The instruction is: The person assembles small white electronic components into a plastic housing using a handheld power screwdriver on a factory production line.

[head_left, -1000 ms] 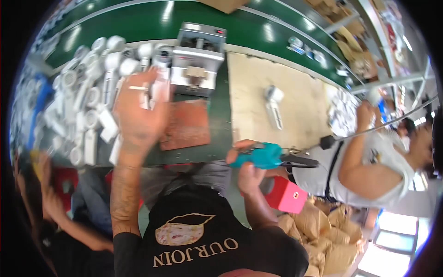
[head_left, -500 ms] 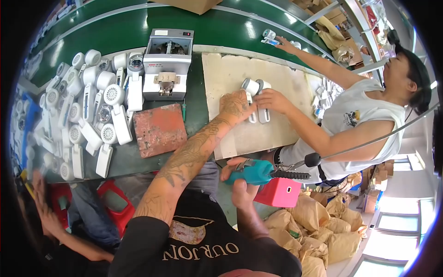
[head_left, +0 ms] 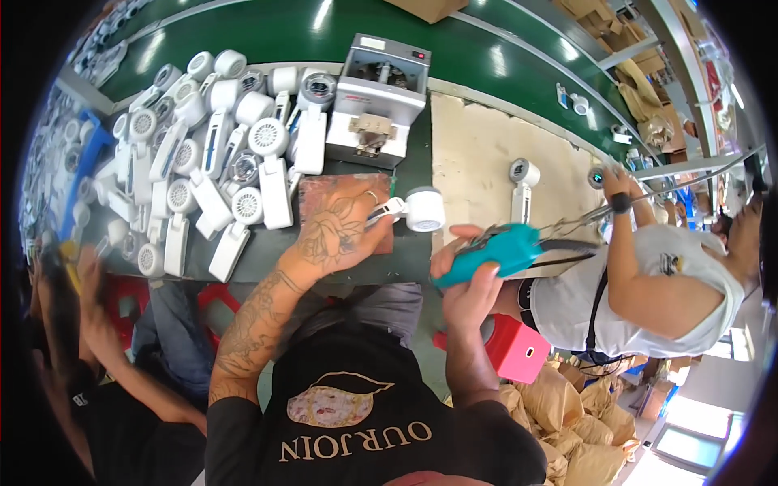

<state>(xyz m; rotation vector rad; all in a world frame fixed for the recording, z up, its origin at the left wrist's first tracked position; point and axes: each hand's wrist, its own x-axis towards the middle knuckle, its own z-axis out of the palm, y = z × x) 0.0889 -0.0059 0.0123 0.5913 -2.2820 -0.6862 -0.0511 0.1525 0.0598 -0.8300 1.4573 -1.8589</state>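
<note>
My left hand (head_left: 340, 231) is closed on the handle of a white handheld fan (head_left: 424, 209), whose round head points right. The hand and handle are over a worn reddish block (head_left: 320, 193) near the table's front edge. Just right of the fan, my right hand (head_left: 466, 292) grips a teal electric screwdriver (head_left: 494, 255), smeared by motion and hanging from a cord. The screwdriver's tip cannot be made out. Another white fan (head_left: 524, 172) lies on the cardboard sheet (head_left: 470, 146) beyond the screwdriver.
A pile of similar fans (head_left: 203, 154) covers the left of the table. A grey machine (head_left: 379, 97) stands behind the block. On the right a co-worker (head_left: 673, 275) handles another fan. A green conveyor (head_left: 275, 32) runs along the back, and a red stool (head_left: 519, 348) stands below.
My left hand has moved from the cardboard to the block, bringing one fan. My right hand has raised the screwdriver. The co-worker's hands have left the cardboard, and the whole view has shifted.
</note>
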